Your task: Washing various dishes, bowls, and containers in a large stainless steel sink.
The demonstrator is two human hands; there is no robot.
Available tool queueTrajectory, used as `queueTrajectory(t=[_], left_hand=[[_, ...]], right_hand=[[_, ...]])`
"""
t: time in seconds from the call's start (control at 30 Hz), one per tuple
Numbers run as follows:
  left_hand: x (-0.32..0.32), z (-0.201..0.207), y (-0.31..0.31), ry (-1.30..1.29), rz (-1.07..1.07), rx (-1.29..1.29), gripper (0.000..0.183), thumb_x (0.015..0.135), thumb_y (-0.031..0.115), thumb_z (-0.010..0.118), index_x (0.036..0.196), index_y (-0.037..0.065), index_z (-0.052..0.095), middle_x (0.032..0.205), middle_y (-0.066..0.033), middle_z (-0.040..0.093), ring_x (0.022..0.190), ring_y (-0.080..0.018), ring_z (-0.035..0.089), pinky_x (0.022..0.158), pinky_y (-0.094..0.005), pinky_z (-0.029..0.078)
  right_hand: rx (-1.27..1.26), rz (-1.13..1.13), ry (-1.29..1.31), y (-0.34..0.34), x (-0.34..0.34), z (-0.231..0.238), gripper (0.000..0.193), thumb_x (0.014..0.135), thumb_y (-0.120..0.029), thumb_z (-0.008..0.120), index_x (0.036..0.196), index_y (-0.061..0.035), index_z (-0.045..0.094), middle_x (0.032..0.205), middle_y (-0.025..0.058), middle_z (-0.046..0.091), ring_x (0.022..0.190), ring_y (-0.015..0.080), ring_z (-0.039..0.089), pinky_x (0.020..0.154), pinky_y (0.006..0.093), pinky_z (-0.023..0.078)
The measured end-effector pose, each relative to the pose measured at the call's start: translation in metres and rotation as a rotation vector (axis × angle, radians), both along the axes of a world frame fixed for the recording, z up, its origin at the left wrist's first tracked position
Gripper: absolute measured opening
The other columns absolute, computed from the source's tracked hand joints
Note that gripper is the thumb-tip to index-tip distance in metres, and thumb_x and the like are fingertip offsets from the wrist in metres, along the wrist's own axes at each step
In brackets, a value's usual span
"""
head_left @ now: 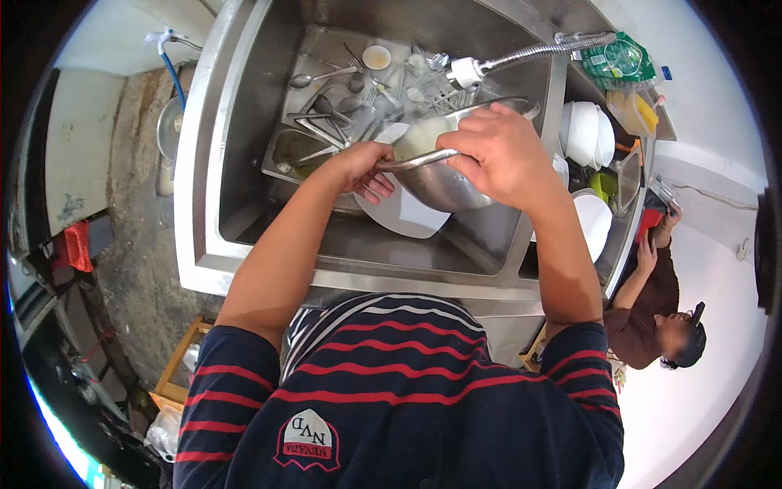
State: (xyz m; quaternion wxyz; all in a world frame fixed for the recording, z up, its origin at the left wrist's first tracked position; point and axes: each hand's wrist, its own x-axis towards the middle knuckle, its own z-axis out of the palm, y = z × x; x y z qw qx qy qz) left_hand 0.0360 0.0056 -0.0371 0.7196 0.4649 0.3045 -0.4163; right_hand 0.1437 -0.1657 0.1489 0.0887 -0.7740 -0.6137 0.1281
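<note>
Over the steel sink, a stainless steel bowl (456, 189) hangs tilted away from me, with cloudy water showing inside its far part. My right hand (505, 155) is closed round the rim on the right. At the left end of the rim, my left hand (368, 169) holds it with curled fingers. Beyond the bowl, a metal tray (281, 167) holds several spoons and forks in water, along with a small white cup (376, 57). A white plate (403, 216) lies under the bowl, partly covered by it.
A flexible hose tap (538, 55) reaches over the sink (383, 253) from the right. Stacked white bowls (585, 134) and plates (593, 222) stand in the right compartment. A green bag (619, 61) lies on the far ledge. Another person (656, 301) is at the right.
</note>
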Motion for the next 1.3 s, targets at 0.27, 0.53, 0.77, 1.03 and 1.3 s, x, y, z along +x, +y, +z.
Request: queueTrajectory(t=[0.27,0.53,0.77,1.03,1.3], left_hand=[[-0.004,-0.007,0.005,-0.057,0.214,0.039,0.034,0.084,0.027,0.055,0.103,-0.001,0.058,0.090,-0.0188,0.065,0.078,-0.0282,0.067,0.065,-0.0444,0.059],[0.003,0.000,0.025,-0.246,0.587,0.389,0.023,0.078,0.012,0.062,0.091,-0.006,0.059,0.080,-0.0120,0.063,0.065,-0.0232,0.066,0.059,-0.0380,0.060],[0.008,0.011,0.035,-0.389,0.763,0.439,0.014,0.076,0.008,0.063,0.086,-0.003,0.065,0.072,-0.0066,0.063,0.058,-0.0145,0.059,0.052,-0.0283,0.048],[0.007,0.017,0.039,-0.459,0.883,0.619,0.018,0.072,0.006,0.064,0.085,-0.004,0.069,0.071,-0.0046,0.064,0.058,-0.0097,0.054,0.053,-0.0259,0.042],[0.010,0.014,0.043,-0.495,0.847,0.777,0.019,0.070,0.010,0.066,0.082,-0.004,0.071,0.070,-0.0040,0.066,0.062,-0.0092,0.056,0.059,-0.0265,0.045]], right_hand=[[0.063,-0.095,-0.003,-0.025,-0.019,-0.020,0.020,0.073,-0.019,0.072,0.091,-0.0100,0.069,0.076,0.0043,0.061,0.079,0.0236,0.058,0.075,0.0368,0.042],[0.234,-0.330,0.117,-0.058,-0.047,-0.094,0.023,0.069,-0.006,0.073,0.091,-0.0069,0.067,0.082,0.0049,0.062,0.081,0.0245,0.057,0.079,0.0366,0.042],[0.315,-0.390,0.002,-0.047,-0.038,-0.116,0.021,0.070,-0.005,0.071,0.090,-0.0071,0.067,0.091,0.0052,0.063,0.098,0.0227,0.058,0.104,0.0425,0.039],[0.359,-0.475,-0.057,-0.033,-0.039,-0.148,0.025,0.073,-0.006,0.070,0.097,-0.0071,0.067,0.109,0.0103,0.064,0.118,0.0286,0.054,0.112,0.0473,0.031],[0.296,-0.537,-0.004,-0.031,-0.041,-0.165,0.029,0.074,-0.012,0.071,0.103,-0.0074,0.067,0.117,0.0113,0.063,0.122,0.0296,0.051,0.111,0.0475,0.031]])
